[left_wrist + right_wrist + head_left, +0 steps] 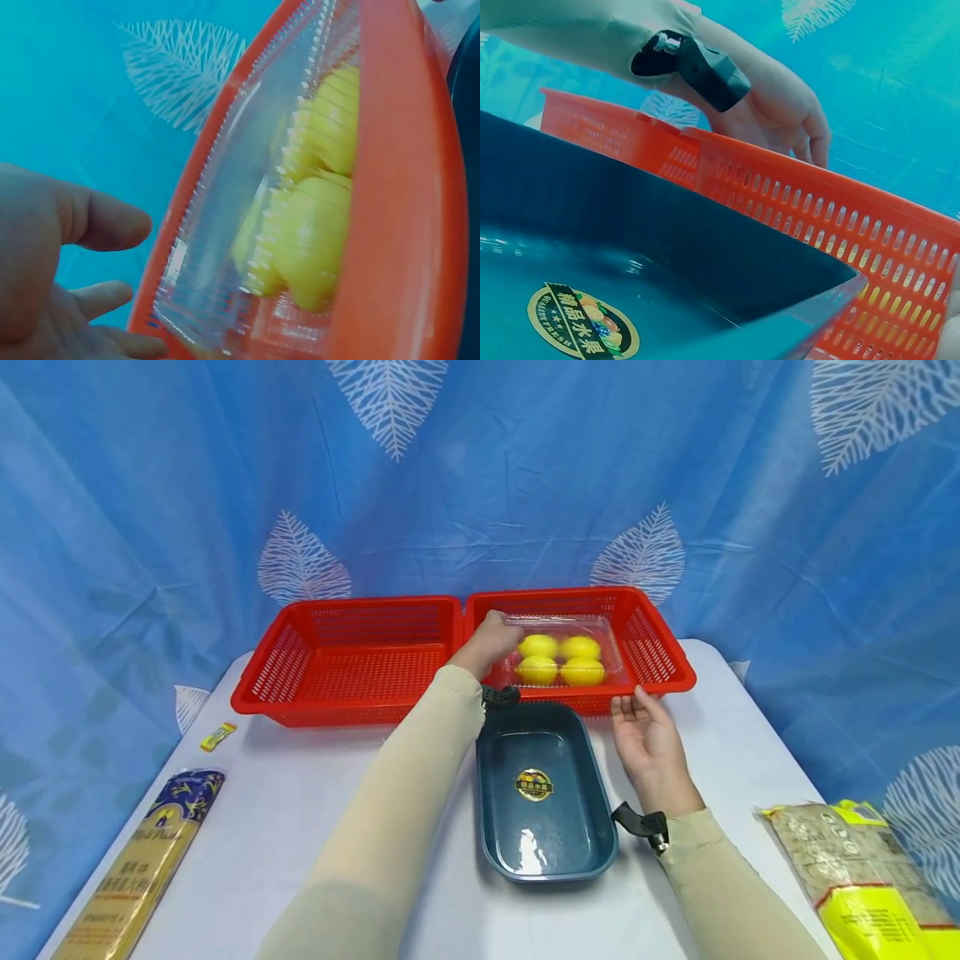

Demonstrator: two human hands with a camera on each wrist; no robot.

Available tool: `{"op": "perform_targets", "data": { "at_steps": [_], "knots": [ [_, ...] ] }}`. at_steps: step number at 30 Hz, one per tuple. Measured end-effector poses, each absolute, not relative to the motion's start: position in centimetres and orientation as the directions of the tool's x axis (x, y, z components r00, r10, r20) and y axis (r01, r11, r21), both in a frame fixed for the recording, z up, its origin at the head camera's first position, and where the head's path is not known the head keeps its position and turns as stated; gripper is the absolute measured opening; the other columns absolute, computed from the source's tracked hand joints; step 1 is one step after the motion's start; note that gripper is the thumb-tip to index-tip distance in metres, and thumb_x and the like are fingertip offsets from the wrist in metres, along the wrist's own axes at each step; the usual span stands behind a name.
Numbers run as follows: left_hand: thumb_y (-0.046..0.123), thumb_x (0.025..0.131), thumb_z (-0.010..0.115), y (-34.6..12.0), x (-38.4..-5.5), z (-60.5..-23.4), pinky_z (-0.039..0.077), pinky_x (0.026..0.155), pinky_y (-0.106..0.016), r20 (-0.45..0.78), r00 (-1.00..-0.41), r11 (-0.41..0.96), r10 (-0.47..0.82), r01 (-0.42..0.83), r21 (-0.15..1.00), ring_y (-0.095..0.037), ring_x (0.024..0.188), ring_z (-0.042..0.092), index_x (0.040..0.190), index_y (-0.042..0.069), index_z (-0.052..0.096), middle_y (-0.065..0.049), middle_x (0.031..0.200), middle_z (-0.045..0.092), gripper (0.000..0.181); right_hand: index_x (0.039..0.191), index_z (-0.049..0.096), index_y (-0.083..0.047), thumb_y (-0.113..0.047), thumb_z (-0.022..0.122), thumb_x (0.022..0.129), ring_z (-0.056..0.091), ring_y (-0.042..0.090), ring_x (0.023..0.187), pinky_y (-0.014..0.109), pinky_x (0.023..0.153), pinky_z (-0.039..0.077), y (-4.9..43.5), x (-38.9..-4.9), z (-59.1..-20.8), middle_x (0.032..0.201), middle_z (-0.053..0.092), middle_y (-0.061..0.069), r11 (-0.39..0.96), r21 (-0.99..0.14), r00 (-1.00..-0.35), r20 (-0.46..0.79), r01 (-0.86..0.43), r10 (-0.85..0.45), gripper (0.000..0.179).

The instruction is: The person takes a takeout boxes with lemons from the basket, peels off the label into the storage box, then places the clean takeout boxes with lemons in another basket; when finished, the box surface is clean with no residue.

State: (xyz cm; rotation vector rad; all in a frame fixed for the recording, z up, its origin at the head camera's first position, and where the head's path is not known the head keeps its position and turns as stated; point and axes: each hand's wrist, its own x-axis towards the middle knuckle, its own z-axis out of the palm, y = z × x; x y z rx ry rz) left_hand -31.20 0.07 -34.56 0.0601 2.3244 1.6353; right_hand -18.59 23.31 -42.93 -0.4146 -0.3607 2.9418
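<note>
A clear plastic box (609, 653) with several yellow lemons (538, 670) inside lies in the right red basket (667, 677). Reaching over that basket, my left hand (491, 643) is at the box's left end. The left wrist view shows its thumb and fingers (112, 221) spread apart, with nothing between them. My right hand (651, 752), palm upward and fingers slightly bent, is at the basket's front rim; whether it bears the basket's weight cannot be told. Between my forearms stands a dark blue tray (543, 835) with a round fruit sticker (534, 785).
Another red basket (360, 703) adjoins on the left. A small yellow packet (218, 737) and a long pasta bag (142, 868) lie at the table's left side. A yellow-and-clear bag (862, 877) is at the right edge. A blue leaf-patterned curtain (510, 485) hangs behind.
</note>
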Motion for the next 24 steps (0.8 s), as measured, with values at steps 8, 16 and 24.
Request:
{"op": "perform_targets", "data": {
  "at_steps": [8, 16, 24],
  "knots": [
    [0.020, 0.102, 0.066, -0.1, -30.4, -32.2, 0.056, 0.086, -0.034, -0.098, -0.972, 0.406, 0.211, -0.004, 0.914, -0.022, 0.096, 0.052, 0.161, 0.007, 0.028, -0.013, 0.144, 0.046, 0.071, 0.140, 0.046, -0.012, 0.002, 0.069, 0.100, 0.058, 0.022, 0.095, 0.030, 0.093, 0.055, 24.1, -18.6, -42.9, 0.112, 0.057, 0.010, -0.951, -0.284, -0.946, -0.258, -0.121, 0.197, 0.048],
    [0.025, 0.104, 0.063, -3.1, -30.2, -30.1, 0.048, 0.107, -0.043, -0.060, -0.973, 0.502, 0.225, 0.062, 0.863, -0.025, 0.127, 0.051, 0.163, 0.012, 0.028, -0.012, 0.156, 0.043, 0.069, 0.149, 0.040, -0.014, 0.000, 0.073, 0.097, 0.055, 0.020, 0.100, 0.030, 0.096, 0.054, 25.0, -18.4, -42.1, 0.117, 0.054, 0.008, -0.923, -0.361, -0.923, -0.295, -0.132, 0.247, 0.063],
    [0.024, 0.105, 0.057, -11.7, -29.8, -29.6, 0.039, 0.114, -0.050, -0.025, -0.970, 0.623, 0.241, 0.135, 0.770, -0.032, 0.134, 0.049, 0.166, 0.006, 0.021, -0.016, 0.164, 0.034, 0.073, 0.138, 0.046, -0.008, -0.015, 0.069, 0.103, 0.052, 0.019, 0.092, 0.029, 0.089, 0.056, 24.0, -17.3, -39.7, 0.110, 0.048, 0.009, -0.655, -0.751, -0.869, -0.374, 0.079, 0.324, 0.042]
  ]
}}
